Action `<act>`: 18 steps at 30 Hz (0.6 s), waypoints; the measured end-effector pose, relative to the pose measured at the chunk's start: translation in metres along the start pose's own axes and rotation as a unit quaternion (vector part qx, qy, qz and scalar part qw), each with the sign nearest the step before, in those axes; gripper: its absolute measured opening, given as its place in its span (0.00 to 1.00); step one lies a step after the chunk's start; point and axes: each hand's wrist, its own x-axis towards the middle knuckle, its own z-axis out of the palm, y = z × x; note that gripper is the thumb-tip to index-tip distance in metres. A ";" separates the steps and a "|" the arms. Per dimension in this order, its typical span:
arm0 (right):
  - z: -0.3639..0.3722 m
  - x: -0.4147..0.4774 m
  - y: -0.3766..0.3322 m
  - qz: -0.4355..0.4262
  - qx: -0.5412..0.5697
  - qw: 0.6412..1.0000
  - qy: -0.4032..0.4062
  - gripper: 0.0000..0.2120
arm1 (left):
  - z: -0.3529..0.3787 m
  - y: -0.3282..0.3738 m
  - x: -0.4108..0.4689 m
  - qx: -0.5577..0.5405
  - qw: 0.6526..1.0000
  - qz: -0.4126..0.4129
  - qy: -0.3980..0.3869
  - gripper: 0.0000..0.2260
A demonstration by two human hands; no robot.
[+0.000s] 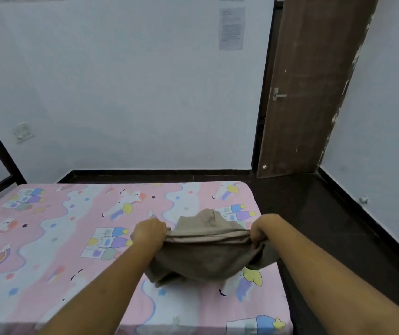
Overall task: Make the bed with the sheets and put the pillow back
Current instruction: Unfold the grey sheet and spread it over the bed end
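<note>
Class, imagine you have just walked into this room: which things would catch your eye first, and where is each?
First, the pink cartoon-print sheet covering the bed, bright against the pale walls. Next, the bunched beige cloth held up over the bed's right side, gripped by the left hand at one end and the right hand at the other. Behind, at the right, stands a brown door, its edge paint chipped.

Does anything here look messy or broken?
The door looks worn: paint is chipped off along its right edge. On the bed, the brown cloth sits bunched up between the left hand and right hand, not spread flat.
</note>
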 end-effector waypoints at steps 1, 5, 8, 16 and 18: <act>0.008 0.008 -0.002 0.014 0.024 0.999 -0.024 0.26 | 0.011 0.006 0.003 -0.020 1.000 -0.002 -0.015 0.14; 0.024 0.032 -0.003 0.020 0.126 0.990 -0.062 0.21 | 0.017 0.020 0.035 -0.133 0.986 -0.031 -0.099 0.15; 0.004 0.054 -0.007 -0.004 0.425 0.902 -0.082 0.09 | -0.011 0.016 0.083 -0.353 0.916 -0.060 -0.183 0.17; -0.382 0.005 -0.037 -0.298 0.756 0.449 0.373 0.10 | -0.302 -0.090 0.270 -0.938 0.337 -0.019 0.076 0.20; -0.473 -0.072 -0.037 -0.444 0.686 0.344 0.463 0.12 | -0.411 -0.140 0.265 -0.951 0.208 0.106 0.203 0.14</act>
